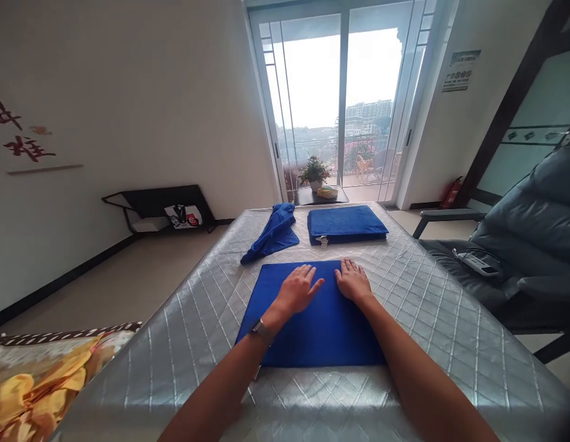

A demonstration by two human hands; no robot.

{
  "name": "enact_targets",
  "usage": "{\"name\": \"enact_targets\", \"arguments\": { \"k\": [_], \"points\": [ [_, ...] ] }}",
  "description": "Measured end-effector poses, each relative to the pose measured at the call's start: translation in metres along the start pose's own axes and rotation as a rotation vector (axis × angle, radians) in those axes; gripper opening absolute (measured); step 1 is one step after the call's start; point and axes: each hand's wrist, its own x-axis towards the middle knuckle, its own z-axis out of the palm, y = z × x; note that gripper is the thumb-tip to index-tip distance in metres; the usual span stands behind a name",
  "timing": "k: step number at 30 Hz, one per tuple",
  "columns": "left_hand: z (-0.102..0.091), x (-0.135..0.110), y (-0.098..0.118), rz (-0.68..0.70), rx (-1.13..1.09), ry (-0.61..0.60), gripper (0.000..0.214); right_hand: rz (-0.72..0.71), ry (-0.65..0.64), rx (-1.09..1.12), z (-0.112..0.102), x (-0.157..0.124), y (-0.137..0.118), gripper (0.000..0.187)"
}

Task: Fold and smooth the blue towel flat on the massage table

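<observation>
A blue towel (312, 334) lies folded flat on the silver quilted surface (432, 307) in front of me. My left hand (296, 290) rests flat on its upper part, fingers stretched out. My right hand (353, 280) lies flat beside it near the towel's far right corner, fingers spread. Neither hand holds anything. Farther back sits a stack of neatly folded blue towels (346, 223). To its left lies a crumpled blue towel (272, 235).
A dark recliner chair (529, 245) with a remote on it stands at the right. A yellow patterned cloth (40, 380) is at the lower left. Beyond the surface are a small table with a plant (315, 173) and glass balcony doors (344, 98).
</observation>
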Motion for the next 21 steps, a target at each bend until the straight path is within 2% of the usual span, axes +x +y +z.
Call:
{"name": "enact_targets", "arguments": {
  "k": [2, 4, 6, 8, 12, 18, 21],
  "points": [
    [0.011, 0.021, 0.037, 0.139, -0.013, 0.027, 0.065, -0.027, 0.005, -0.026, 0.001, -0.001, 0.003, 0.065],
    [0.023, 0.041, 0.061, 0.2, -0.048, 0.062, 0.063, -0.064, -0.007, -0.063, 0.002, -0.002, 0.006, 0.065],
    [0.036, 0.056, 0.07, 0.178, -0.082, 0.058, 0.061, -0.085, -0.019, -0.08, 0.003, -0.002, 0.008, 0.066],
    [0.047, 0.063, 0.064, 0.103, -0.096, 0.006, 0.061, -0.073, -0.012, -0.064, 0.003, -0.002, 0.008, 0.064],
    [0.051, 0.051, 0.021, -0.054, -0.069, -0.095, 0.07, -0.023, 0.008, -0.002, 0.001, -0.001, 0.002, 0.064],
    [0.025, -0.001, -0.08, -0.376, 0.017, -0.156, 0.076, -0.004, -0.008, 0.024, -0.004, -0.002, -0.002, 0.065],
    [0.012, -0.022, -0.118, -0.507, 0.052, -0.174, 0.073, -0.001, -0.008, 0.024, -0.004, -0.002, -0.002, 0.065]
  ]
}}
